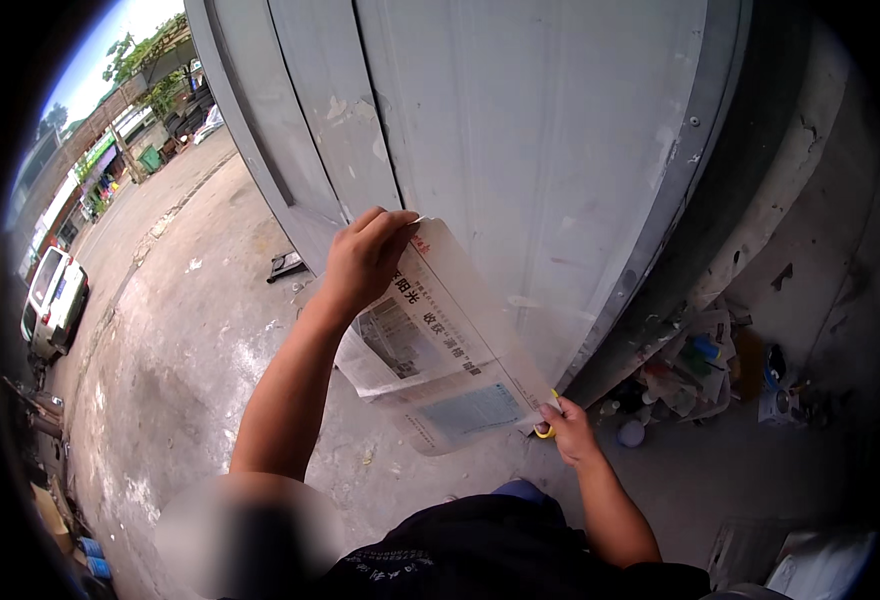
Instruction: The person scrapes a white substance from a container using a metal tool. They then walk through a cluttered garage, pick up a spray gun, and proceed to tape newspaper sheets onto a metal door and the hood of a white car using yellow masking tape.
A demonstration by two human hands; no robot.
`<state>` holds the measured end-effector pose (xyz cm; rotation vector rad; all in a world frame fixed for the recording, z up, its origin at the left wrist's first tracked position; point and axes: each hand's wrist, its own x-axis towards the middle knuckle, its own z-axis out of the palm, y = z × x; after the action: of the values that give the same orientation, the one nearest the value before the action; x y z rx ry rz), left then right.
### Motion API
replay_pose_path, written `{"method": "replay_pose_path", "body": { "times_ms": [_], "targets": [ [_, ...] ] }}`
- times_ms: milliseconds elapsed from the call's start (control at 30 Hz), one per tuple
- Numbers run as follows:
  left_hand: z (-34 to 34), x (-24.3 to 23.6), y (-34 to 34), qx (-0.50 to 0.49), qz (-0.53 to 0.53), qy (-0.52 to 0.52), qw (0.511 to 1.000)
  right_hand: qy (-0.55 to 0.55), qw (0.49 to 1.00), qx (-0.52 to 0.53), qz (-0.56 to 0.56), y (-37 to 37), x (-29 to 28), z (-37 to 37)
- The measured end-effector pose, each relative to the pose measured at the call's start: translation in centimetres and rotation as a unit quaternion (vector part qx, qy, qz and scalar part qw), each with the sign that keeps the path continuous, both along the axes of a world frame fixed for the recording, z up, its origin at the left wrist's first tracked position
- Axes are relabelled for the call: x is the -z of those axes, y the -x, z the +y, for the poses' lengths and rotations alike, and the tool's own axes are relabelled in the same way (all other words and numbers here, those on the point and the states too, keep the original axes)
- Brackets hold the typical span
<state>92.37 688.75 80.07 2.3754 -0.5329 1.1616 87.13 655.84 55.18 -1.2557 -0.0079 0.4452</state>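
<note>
A newspaper sheet (450, 340) with printed text and pictures hangs slanted in front of a grey metal panel (530, 130). My left hand (365, 255) is closed in a pinch on its upper corner, close against the panel. Lower and to the right, my right hand (568, 430) is closed at the sheet's other end. It also holds a small yellow object (545, 432), mostly hidden by the fingers, so I cannot tell its kind. A further fold of the paper droops below my left wrist.
Crumpled papers and rubbish (695, 365) lie at the panel's foot on the right. A white car (55, 300) stands on the concrete ground (180, 350) at the far left. A small dark item (286, 266) rests on the ground beside the panel's left edge.
</note>
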Motion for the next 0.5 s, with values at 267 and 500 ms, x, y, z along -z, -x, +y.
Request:
{"method": "replay_pose_path", "body": {
  "times_ms": [267, 500],
  "targets": [
    [-3.0, -3.1, -8.6, 0.093, -0.144, -0.153, 0.973, -0.093, 0.991, 0.095, 0.012, -1.5, 3.1, 4.0],
    [-3.4, -4.7, -12.9, 0.146, -0.306, -0.180, 0.923, -0.069, 0.983, 0.170, -0.017, -4.2, 5.7, 6.8]
  ]
}}
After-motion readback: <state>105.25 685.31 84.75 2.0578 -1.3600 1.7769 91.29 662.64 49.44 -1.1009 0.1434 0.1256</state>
